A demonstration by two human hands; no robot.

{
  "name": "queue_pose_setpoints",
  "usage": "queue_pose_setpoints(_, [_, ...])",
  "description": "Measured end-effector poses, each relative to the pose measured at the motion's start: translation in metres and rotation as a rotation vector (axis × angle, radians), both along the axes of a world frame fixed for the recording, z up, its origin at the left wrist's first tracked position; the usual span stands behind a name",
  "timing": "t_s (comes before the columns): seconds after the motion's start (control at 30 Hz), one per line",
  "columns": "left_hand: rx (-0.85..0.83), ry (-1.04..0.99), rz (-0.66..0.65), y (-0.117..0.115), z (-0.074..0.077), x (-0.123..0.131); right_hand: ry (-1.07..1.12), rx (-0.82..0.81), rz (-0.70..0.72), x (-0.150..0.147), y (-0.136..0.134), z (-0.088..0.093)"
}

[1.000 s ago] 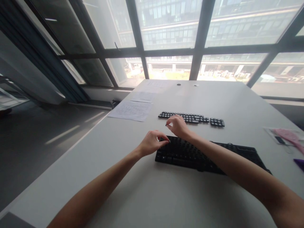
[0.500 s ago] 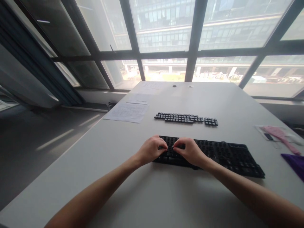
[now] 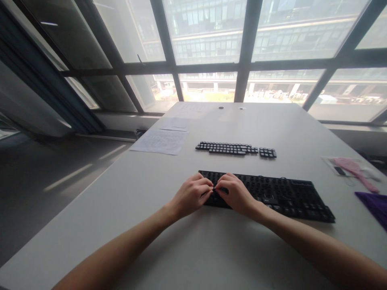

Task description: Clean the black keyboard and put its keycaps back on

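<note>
Well in from table's [image 3: 181,249] left edge, black keyboard [image 3: 281,197]. At its left part, left hand [image 3: 192,191] and right hand [image 3: 236,192], fingertips nearly pinched; any hold too small to tell. Toward far edge, rows of keycaps [image 3: 229,149]; by left edge, papers [image 3: 159,142].

Keyboard [image 3: 284,197], black on my remote feed. Long keycap block [image 3: 227,148], black-sided, with greyish tops in a grid. Small keycap block [image 3: 267,153], same colours, same grid. Desk [image 3: 145,181], plain white. Papers [image 3: 160,141], white, bearing faint grey marks. I list one pink article [image 3: 347,165] and one deep purple article [image 3: 375,206]. Curtain [image 3: 45,76], slate blue. Window frames [image 3: 243,44], dark grey. Floor [image 3: 30,193], grey, which I note as streaked with pale bands.
</note>
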State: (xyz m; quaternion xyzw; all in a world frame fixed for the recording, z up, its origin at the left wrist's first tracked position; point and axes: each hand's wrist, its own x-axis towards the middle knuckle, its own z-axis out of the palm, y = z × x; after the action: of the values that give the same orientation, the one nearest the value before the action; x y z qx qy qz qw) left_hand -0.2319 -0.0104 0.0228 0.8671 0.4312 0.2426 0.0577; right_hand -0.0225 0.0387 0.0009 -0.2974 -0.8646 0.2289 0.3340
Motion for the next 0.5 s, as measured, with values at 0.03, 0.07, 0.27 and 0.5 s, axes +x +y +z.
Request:
queue_pose_setpoints(0.03, [0.003,-0.002,-0.003,0.0003,-0.0006,0.0003,-0.003,0.005,0.0,0.0001,-0.0002,0.0])
queue_pose_setpoints(0.07, [0.007,-0.003,-0.007,0.0007,-0.001,0.0007,-0.005,0.009,0.0,0.0001,-0.0002,-0.0002])
queue_pose_setpoints(0.27, [0.002,-0.002,0.002,0.0007,-0.0043,0.001,-0.024,0.053,0.024,0.0008,-0.0023,-0.0006])
queue_pose_setpoints(0.5, [0.01,-0.036,0.009,-0.0007,-0.0086,0.001,-0.096,0.126,0.038,0.0031,-0.0092,0.0025])
